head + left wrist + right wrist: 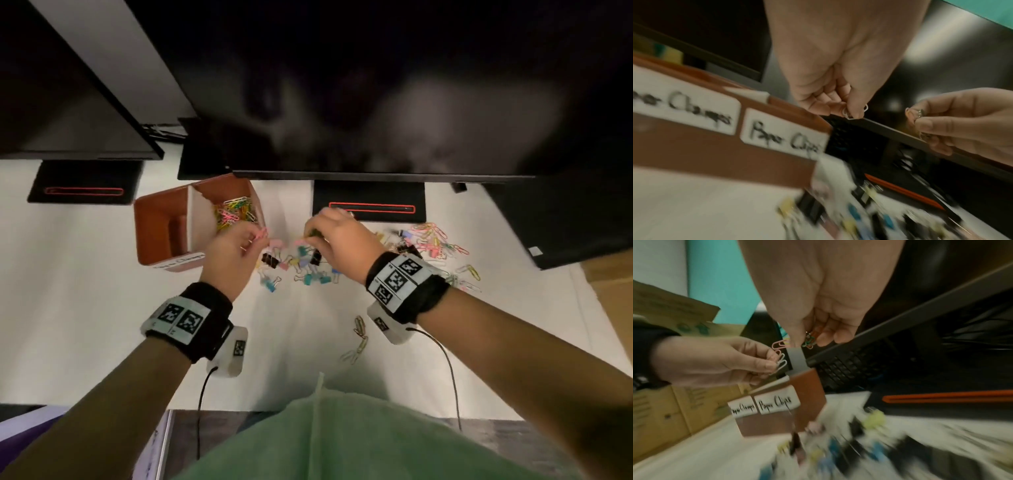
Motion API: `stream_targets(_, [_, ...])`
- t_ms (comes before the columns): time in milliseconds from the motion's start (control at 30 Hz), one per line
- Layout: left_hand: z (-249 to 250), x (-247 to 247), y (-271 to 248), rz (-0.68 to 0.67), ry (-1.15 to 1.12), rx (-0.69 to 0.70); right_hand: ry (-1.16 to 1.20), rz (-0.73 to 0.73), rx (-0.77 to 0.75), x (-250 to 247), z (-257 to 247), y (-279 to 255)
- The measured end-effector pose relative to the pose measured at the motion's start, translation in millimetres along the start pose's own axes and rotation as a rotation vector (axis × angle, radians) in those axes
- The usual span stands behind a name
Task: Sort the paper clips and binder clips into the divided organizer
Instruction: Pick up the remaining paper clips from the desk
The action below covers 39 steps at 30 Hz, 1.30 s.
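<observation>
A brown divided organizer [154, 236] stands at the left; its right compartment holds coloured paper clips [234, 212], its left one looks bare. Labels read "Paper Clamps" and "Paper Clips" [783, 136]. My left hand [236, 246] pinches pink and white paper clips [780, 353] just right of the organizer. My right hand [329, 236] hovers above the binder clip pile [301, 267], its fingers curled round a small bunch of coloured paper clips [809, 339]. More paper clips [435, 240] lie to the right.
Two dark monitors overhang the back of the desk, with their black stands [370, 202] behind the clips. A short chain of paper clips [358, 337] lies near me. A cardboard box [659, 407] sits at the left. Cables hang from both wristbands.
</observation>
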<state>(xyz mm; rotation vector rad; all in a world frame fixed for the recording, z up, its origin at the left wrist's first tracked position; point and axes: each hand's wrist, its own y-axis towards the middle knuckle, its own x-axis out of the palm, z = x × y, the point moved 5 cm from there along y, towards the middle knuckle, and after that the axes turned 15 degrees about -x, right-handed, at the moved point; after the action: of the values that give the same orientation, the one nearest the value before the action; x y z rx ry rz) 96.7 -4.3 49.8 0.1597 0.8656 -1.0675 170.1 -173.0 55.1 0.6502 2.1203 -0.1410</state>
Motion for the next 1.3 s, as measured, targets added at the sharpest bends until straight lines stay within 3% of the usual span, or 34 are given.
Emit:
stream_targets(133, [-20.4, -51.7, 36.8, 0.109, 0.095, -0.136, 0.050, 0.035, 0.030, 16.3, -30.9, 81.1])
stream_targets(233, [-31.2, -56.7, 56.0, -0.019, 0.098, -0.204, 0.053, -0.043, 0.137, 39.0, -31.2, 120.9])
stream_targets(300, [-31.0, -56.0, 59.9, -0.091, 0.183, -0.179, 0.073, -0.125, 0.203, 51.8, -25.9, 130.0])
stream_targets(400, [-23.2, -56.8, 53.5, -0.114, 0.196, -0.060, 0.060, -0.120, 0.150, 53.6, -24.0, 125.0])
stream_targets(500, [-13.6, -47.4, 34.7, -0.136, 0.142, 0.102, 0.047, -0.074, 0.058, 43.1, -19.0, 95.7])
stream_targets(633, [-6.9, -7.7, 4.3, -0.296, 0.181, 0.243, -0.018, -0.144, 0.067, 36.8, 9.0, 15.1])
stream_targets(933, [13.9, 100.3, -46.7, -0.660, 0.333, 0.321, -0.099, -0.246, 0.459, 7.4, 75.0, -172.3])
stream_targets(1133, [12.5, 159.3, -85.2, -0.785, 0.615, 0.468, -0.089, -0.222, 0.552, -2.9, 103.0, -220.7])
stream_targets(1300, [0.4, 182.4, -99.7, -0.712, 0.742, 0.493, -0.034, -0.177, 0.550, -2.2, 115.7, -230.4])
